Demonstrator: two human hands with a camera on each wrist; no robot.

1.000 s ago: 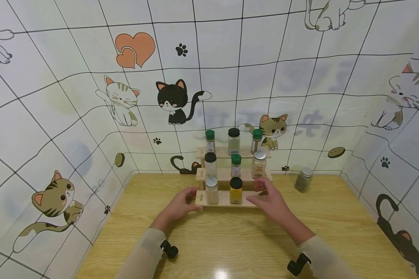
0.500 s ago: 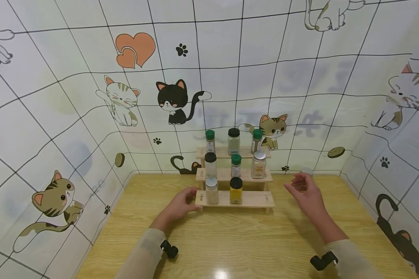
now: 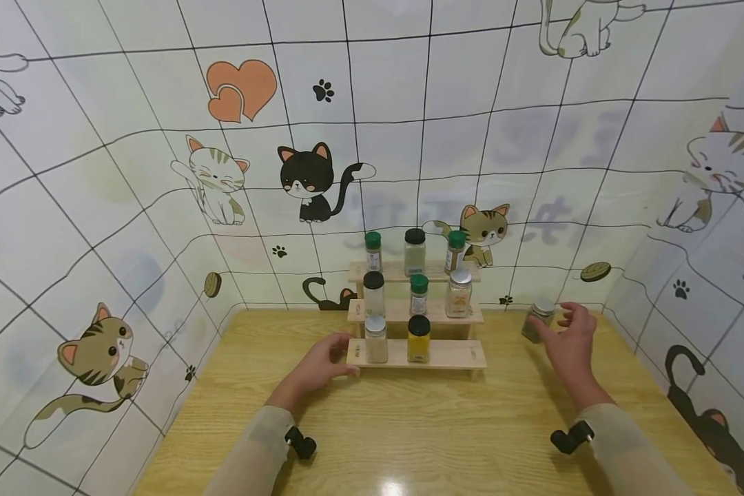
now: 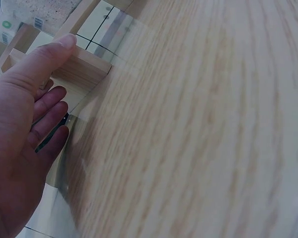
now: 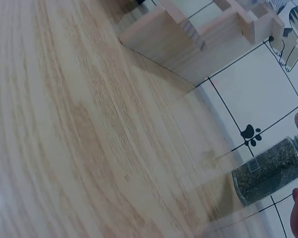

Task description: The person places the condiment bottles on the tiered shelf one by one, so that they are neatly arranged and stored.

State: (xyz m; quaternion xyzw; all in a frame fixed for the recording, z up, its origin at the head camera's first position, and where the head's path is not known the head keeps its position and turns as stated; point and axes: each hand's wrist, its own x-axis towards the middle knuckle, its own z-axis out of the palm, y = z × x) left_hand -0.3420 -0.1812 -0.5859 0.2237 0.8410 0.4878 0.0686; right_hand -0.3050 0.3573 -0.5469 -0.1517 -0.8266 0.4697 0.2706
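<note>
A three-step wooden spice rack (image 3: 449, 355) stands on the table and bears several spice jars. At the rack's left end, my left hand (image 3: 319, 362) holds the lowest step, thumb at the front; in the left wrist view its other fingers (image 4: 52, 101) are loosely bent beside the wood. To the right of the rack, my right hand (image 3: 573, 344) is at a glass jar of dried herbs (image 3: 538, 320) with a silver lid. The thumb overlaps the jar's front, while the other fingers are spread beyond its right side. In the right wrist view the hand is mostly cut off.
On the lowest step stand a silver-lidded jar (image 3: 376, 341) and a yellow jar with a black lid (image 3: 419, 341). The upper steps hold jars with green, black and silver lids. Behind the wooden table (image 3: 397, 420) is a cat-print wall covering (image 3: 384, 151).
My right hand has left the rack's right end and moved right to the jar of herbs. My left hand has stayed at the rack's left end.
</note>
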